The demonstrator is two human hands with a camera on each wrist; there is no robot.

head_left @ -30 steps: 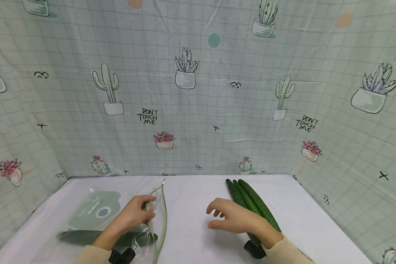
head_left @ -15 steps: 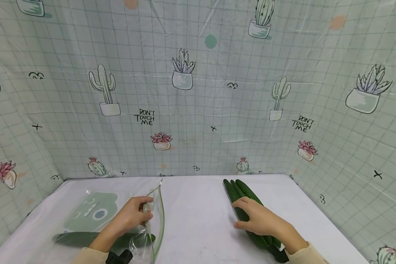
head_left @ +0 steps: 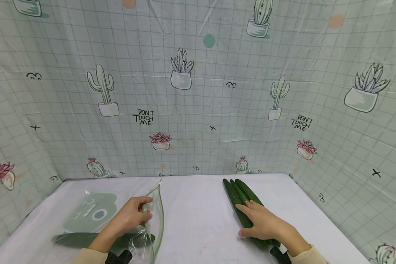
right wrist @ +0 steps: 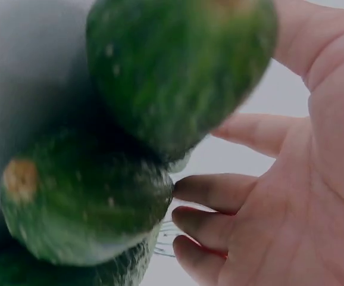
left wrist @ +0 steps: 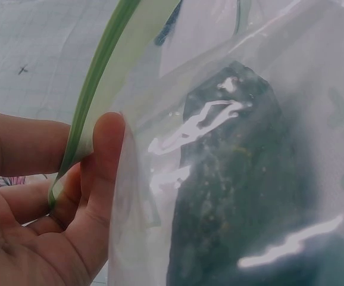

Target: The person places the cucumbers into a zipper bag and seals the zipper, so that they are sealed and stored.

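Apparently, only one cucumber (head_left: 74,239) is bagged; right of the bag (head_left: 84,214), gripped by the left hand (head_left: 130,214), three loose cucumbers (head_left: 240,200) are left, touched by the right hand (head_left: 264,222), fingers uncurled.

This looks like a screened-off work booth: a creased, pale grey-green gridded sheet (head_left: 191,110), printed with potted cacti (head_left: 101,84) and black "DON'T TOUCH ME" lettering (head_left: 144,117), hangs behind and along both sides of a flat white desk (head_left: 194,209). The wider building is hidden.
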